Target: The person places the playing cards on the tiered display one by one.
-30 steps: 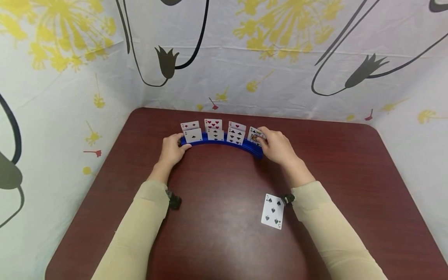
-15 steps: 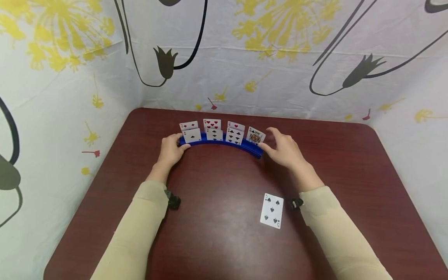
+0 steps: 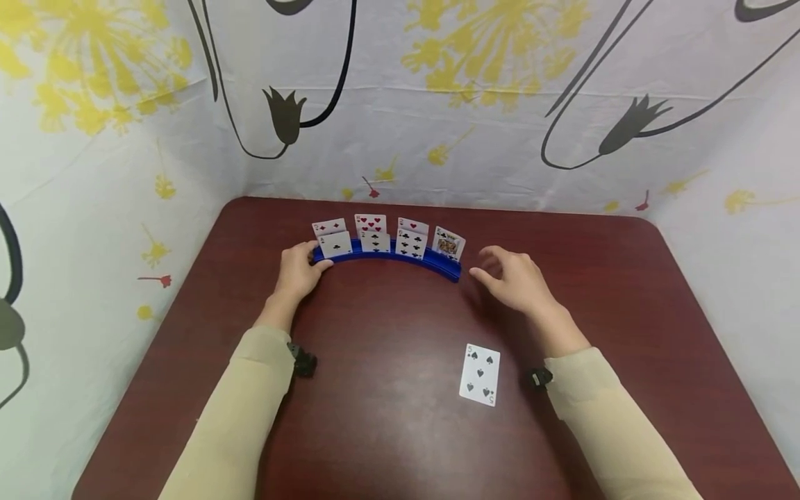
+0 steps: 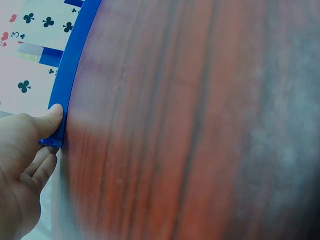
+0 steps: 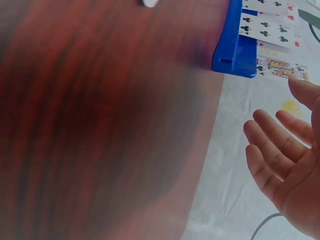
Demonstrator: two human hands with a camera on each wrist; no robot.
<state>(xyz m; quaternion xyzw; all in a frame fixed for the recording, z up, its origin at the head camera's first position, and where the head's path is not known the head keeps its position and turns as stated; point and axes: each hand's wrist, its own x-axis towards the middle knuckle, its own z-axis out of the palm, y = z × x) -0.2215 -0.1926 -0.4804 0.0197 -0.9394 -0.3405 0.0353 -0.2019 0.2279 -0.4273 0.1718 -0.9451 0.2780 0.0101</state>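
Note:
A curved blue card holder point(image 3: 437, 264) stands near the back of the table with playing cards upright in two rows. In front are an ace of clubs point(image 3: 335, 244), a three of clubs point(image 3: 376, 242) and a six of clubs point(image 3: 411, 244); red-suit cards show behind them. The king of clubs point(image 3: 448, 244) stands alone at the right end. My left hand point(image 3: 296, 272) grips the holder's left end, thumb on its front rail point(image 4: 75, 65). My right hand point(image 3: 514, 280) is just right of the holder, fingers apart and holding nothing.
A five of spades point(image 3: 480, 375) lies face up on the brown table point(image 3: 375, 417), nearer the body and left of the right wrist. A patterned white cloth point(image 3: 487, 153) hangs behind the table and at both sides.
My right hand has let go of the king of clubs and drawn back to the right. The left hand keeps its grip on the holder. The head view has shifted slightly.

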